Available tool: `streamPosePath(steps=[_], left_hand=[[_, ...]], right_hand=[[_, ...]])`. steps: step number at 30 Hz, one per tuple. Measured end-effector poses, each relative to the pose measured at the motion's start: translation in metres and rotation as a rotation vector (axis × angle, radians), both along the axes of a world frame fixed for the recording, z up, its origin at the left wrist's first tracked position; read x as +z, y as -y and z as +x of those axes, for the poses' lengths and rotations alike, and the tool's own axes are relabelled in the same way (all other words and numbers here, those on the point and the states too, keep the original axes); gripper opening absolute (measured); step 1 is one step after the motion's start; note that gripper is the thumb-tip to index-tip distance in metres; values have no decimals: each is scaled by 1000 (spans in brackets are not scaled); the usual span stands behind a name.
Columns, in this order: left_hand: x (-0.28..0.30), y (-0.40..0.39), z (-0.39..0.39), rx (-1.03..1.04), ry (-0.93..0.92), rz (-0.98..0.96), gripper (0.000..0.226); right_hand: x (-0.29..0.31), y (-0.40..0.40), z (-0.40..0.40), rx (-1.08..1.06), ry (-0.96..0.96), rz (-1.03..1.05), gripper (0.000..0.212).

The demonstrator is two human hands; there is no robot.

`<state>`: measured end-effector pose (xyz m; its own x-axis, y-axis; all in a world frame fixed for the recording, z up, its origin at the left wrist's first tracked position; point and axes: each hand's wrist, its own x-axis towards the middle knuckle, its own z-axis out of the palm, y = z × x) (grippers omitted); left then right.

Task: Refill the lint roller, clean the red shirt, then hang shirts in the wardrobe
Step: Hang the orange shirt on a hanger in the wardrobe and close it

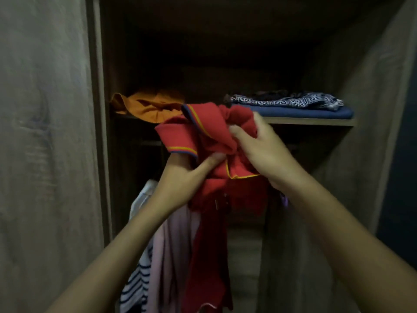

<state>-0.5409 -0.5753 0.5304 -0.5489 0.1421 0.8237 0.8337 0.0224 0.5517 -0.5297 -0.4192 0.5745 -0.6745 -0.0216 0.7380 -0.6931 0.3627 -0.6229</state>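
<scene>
Inside the open wardrobe (99, 109) I hold the red shirt (209, 132) up just below the shelf. It has striped collar and sleeve trim and its body hangs down to the lower middle. My left hand (180, 177) grips the shirt from below left, thumb pressed into the fabric. My right hand (266, 154) clutches bunched cloth from the right. Any hanger is hidden by the fabric. The lint roller is not in view.
A shelf (311, 121) carries an orange garment (146, 105) at left and folded blue and patterned clothes (293, 105) at right. Below left hang a pink shirt (171, 245) and a striped one (135, 285). Wardrobe walls close in on both sides.
</scene>
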Motion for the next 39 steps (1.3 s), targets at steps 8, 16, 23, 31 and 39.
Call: streamPosePath(steps=[8, 16, 23, 31, 39], left_hand=[[-38, -31, 9, 249, 200, 89, 29], [-49, -35, 63, 380, 352, -51, 30], [-67, -36, 118, 216, 406, -136, 22], [-68, -14, 135, 286, 340, -182, 32], [-45, 36, 129, 456, 468, -50, 38]], right_hand=[[-71, -33, 16, 264, 504, -69, 22], [-123, -96, 75, 221, 749, 96, 84], [-144, -72, 114, 330, 534, 44, 64], [-143, -66, 112, 329, 579, -141, 9], [-103, -67, 112, 374, 560, -142, 42]])
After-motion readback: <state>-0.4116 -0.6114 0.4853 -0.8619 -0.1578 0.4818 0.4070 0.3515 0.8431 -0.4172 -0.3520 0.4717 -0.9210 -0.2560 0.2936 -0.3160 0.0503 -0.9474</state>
